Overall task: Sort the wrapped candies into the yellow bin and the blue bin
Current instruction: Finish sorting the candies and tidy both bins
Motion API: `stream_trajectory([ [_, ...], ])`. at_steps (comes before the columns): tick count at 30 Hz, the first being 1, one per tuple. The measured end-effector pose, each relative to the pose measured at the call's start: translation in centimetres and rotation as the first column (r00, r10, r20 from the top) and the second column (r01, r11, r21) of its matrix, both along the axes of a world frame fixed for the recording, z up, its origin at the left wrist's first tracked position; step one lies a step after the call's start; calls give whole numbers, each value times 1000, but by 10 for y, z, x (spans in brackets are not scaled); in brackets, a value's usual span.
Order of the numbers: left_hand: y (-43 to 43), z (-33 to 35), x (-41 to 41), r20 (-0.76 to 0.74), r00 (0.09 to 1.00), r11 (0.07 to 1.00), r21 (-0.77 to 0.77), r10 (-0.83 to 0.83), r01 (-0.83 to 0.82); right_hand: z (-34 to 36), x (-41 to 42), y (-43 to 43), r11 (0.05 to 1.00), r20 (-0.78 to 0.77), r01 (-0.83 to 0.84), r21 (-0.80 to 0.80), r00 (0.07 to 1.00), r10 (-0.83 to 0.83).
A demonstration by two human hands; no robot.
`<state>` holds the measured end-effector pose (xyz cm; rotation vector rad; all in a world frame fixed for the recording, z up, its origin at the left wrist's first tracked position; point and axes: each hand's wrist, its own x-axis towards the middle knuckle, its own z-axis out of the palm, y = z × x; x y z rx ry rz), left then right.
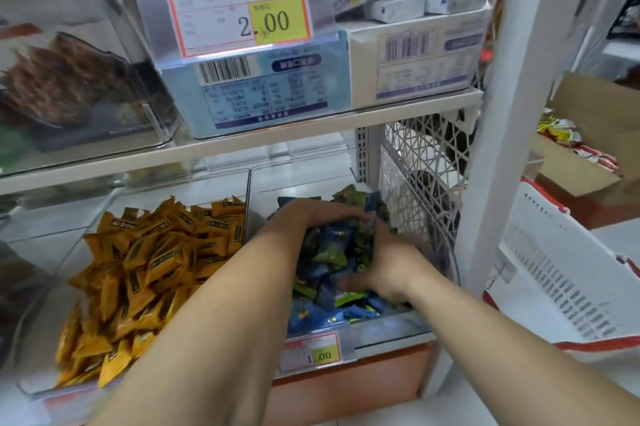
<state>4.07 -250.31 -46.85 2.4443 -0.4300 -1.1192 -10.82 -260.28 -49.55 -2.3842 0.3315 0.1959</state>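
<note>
Yellow-wrapped candies [145,273] heaped loose in left clear bin [180,188]. Blue and green wrapped candies [329,273] piled in right clear bin [391,327], partly hidden under both hands.

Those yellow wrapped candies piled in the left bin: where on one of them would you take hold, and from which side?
Probably by a crimped end flap, pinched from above. The yellow candies lie heaped at all angles in the clear bin, whose walls block the sides, and the flat ends stick up from the pile. Both the left hand and right hand are busy in the blue and green candies.
</note>
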Motion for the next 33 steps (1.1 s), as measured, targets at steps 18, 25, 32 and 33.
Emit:
stream_trajectory([
  [18,45,40,-6,631,766,992,48,-118,114,16,-7,-4,985,184,44,-169,983,-13],
  [25,53,48,-18,506,748,879,425,-429,216,43,-28,10,889,115,-54,-454,986,119],
  [32,27,15,-26,387,905,984,70,-178,164,41,-35,16,903,-121,24,-429,989,-84],
  [33,25,12,-24,330,930,987,85,-159,139,38,-32,14,915,-156,1,-403,985,-70],
])
